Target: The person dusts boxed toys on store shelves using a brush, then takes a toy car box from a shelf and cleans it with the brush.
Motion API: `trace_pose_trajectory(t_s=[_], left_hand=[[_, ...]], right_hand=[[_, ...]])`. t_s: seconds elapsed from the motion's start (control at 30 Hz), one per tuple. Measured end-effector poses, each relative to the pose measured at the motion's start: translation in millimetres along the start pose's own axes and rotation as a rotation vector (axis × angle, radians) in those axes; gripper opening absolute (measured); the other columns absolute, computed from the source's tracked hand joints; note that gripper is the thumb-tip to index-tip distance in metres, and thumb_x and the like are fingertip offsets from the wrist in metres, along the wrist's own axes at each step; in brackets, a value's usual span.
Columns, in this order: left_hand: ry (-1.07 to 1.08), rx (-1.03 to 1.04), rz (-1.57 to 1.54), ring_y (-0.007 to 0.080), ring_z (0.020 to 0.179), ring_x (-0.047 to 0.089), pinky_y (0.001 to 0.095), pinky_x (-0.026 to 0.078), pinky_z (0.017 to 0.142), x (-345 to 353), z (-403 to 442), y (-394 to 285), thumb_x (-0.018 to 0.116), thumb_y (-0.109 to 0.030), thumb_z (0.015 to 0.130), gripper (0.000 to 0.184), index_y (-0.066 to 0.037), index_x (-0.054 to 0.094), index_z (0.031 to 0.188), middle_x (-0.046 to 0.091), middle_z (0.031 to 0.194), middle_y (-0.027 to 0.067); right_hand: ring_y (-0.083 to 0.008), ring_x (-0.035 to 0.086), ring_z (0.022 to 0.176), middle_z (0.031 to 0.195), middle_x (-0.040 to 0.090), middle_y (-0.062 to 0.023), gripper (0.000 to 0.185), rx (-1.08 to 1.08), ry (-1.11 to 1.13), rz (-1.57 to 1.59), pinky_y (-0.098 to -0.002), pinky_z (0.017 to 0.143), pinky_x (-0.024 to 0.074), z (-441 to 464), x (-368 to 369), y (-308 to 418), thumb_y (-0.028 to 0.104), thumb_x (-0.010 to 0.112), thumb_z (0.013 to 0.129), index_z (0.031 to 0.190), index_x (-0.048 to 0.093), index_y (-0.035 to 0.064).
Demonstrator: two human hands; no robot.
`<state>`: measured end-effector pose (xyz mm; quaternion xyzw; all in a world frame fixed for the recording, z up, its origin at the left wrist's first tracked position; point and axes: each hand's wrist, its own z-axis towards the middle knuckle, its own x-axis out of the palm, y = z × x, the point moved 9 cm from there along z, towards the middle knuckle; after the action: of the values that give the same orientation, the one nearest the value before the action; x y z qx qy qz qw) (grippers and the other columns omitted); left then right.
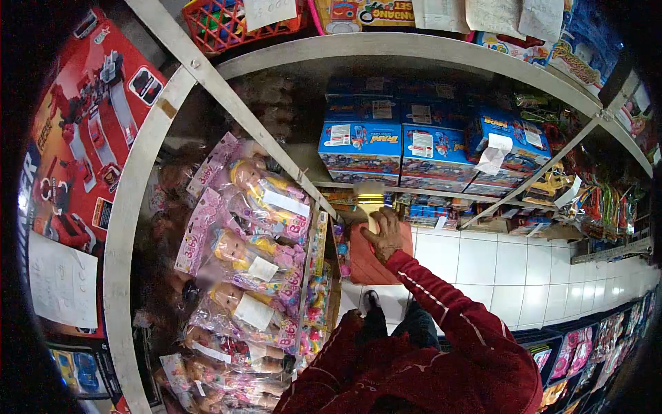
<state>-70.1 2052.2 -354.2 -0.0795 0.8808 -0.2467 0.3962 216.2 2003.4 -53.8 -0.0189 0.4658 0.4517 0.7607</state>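
Touching right hand [386,237], yellow item [367,216] (partly blurred)

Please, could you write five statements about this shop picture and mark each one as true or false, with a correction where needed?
1. The packaged dolls are left of the blue boxes in the picture. True.
2. The blue boxes stand directly on the floor. False: they are stacked on a shelf.
3. The right hand is at a yellowish item. True, though whether it grips it is unclear.
4. Both hands reach equally far forward. False: the left hand is closer to the body.
5. The right sleeve is dark red with pale stripes. True.
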Motion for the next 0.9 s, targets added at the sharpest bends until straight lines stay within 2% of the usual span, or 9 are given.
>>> trace_pose_trajectory(t_s=[0.27, 0.5, 0.53, 0.63, 0.67, 0.77, 0.8, 0.83, 0.9], left_hand=[[-0.028, -0.034, -0.049, 0.0244, 0.083, 0.061, 0.0401, 0.05, 0.07, 3.1, -12.5, 7.6, 0.055, -0.015, 0.08, 0.015, -0.011, 0.058, 0.095, 0.064, 0.09, 0.0083], [-0.048, -0.067, -0.099, 0.0242, 0.083, 0.061, 0.0398, 0.05, 0.07, 4.7, -19.1, 12.5, 0.055, -0.014, 0.08, 0.018, -0.01, 0.057, 0.098, 0.064, 0.09, 0.0085], [-0.051, -0.067, -0.108, 0.0242, 0.083, 0.061, 0.0398, 0.05, 0.07, 5.1, -17.9, 13.6, 0.055, -0.014, 0.08, 0.019, -0.01, 0.057, 0.099, 0.064, 0.09, 0.0085], [-0.079, -0.079, -0.124, 0.0241, 0.083, 0.061, 0.0397, 0.05, 0.07, -1.7, -14.5, 15.2, 0.056, -0.014, 0.08, 0.02, -0.01, 0.057, 0.1, 0.064, 0.09, 0.0085], [-0.088, -0.083, -0.129, 0.0241, 0.083, 0.061, 0.0396, 0.05, 0.07, -4.3, -12.7, 15.6, 0.056, -0.013, 0.08, 0.02, -0.01, 0.057, 0.101, 0.064, 0.09, 0.0086], [-0.114, -0.088, -0.151, 0.024, 0.083, 0.061, 0.0395, 0.05, 0.07, -16.0, -10.7, 11.2, 0.056, -0.013, 0.08, 0.022, -0.009, 0.057, 0.102, 0.063, 0.09, 0.0086], [-0.128, -0.092, -0.159, 0.0239, 0.083, 0.061, 0.0394, 0.05, 0.07, -18.7, -7.7, 11.6, 0.056, -0.013, 0.08, 0.022, -0.009, 0.057, 0.102, 0.063, 0.09, 0.0086], [-0.139, -0.091, -0.172, 0.0239, 0.083, 0.061, 0.0394, 0.05, 0.07, -21.7, -8.2, 11.6, 0.056, -0.013, 0.08, 0.023, -0.009, 0.057, 0.103, 0.063, 0.09, 0.0086], [-0.167, -0.1, -0.201, 0.0238, 0.083, 0.061, 0.0393, 0.05, 0.07, -29.5, -4.0, 10.2, 0.056, -0.012, 0.081, 0.024, -0.009, 0.057, 0.104, 0.063, 0.09, 0.0087]], right_hand=[[-0.0359, 0.038, 0.123, 0.128, 0.044, -0.0111, 0.018, -0.11, -0.025, -0.051, -0.0567, 0.102, 0.0281, 50.7, 41.8, 36.3, 0.023, 0.062, 0.08, 0.098, 0.065, 0.023], [-0.0375, 0.036, 0.122, 0.127, 0.045, -0.0112, 0.022, 0.234, 0.244, -0.088, -0.0531, 0.1, 0.0301, -16.1, 130.1, -20.9, 0.029, 0.055, 0.086, 0.103, 0.066, 0.023], [-0.0363, 0.045, 0.112, 0.121, 0.048, -0.0123, 0.02, -0.018, 0.163, -0.23, -0.0487, 0.092, 0.0389, -4.4, 97.5, 3.3, 0.028, 0.058, 0.086, 0.101, 0.066, 0.0182], [-0.0333, 0.05, 0.113, 0.122, 0.048, -0.0161, 0.031, 0.207, 0.313, 0.264, -0.0462, 0.091, 0.0436, 31.5, 29.7, 20.2, 0.027, 0.06, 0.085, 0.115, 0.061, 0.0187], [-0.032, 0.058, 0.095, 0.109, 0.056, -0.0154, 0.022, 0.166, 0.156, 0.217, -0.0393, 0.079, 0.0492, 56.0, -11.2, 34.7, 0.019, 0.065, 0.083, 0.103, 0.066, 0.0108], [-0.0256, 0.061, 0.083, 0.094, 0.06, -0.0115, 0.016, 0.29, -0.288, 0.652, -0.0345, 0.074, 0.0489, 84.6, -65.2, 17.1, 0.018, 0.065, 0.085, 0.096, 0.065, 0.0066], [-0.018, 0.06, 0.076, 0.087, 0.06, -0.0078, 0.017, 0.611, -0.303, 0.985, -0.0304, 0.069, 0.0486, 83.2, -59.9, 2.5, 0.02, 0.065, 0.087, 0.093, 0.064, 0.0038], [-0.0115, 0.059, 0.075, 0.085, 0.061, -0.0037, 0.021, 0.547, -0.336, 0.797, -0.0274, 0.066, 0.0489, 92.7, -71.1, -9.3, 0.023, 0.068, 0.087, 0.094, 0.064, 0.0036], [-0.0092, 0.06, 0.073, 0.085, 0.063, -0.0043, 0.019, 0.604, -0.482, 0.96, -0.023, 0.062, 0.0498, 111.3, -72.1, -29.3, 0.016, 0.071, 0.083, 0.093, 0.062, 0.0026]])
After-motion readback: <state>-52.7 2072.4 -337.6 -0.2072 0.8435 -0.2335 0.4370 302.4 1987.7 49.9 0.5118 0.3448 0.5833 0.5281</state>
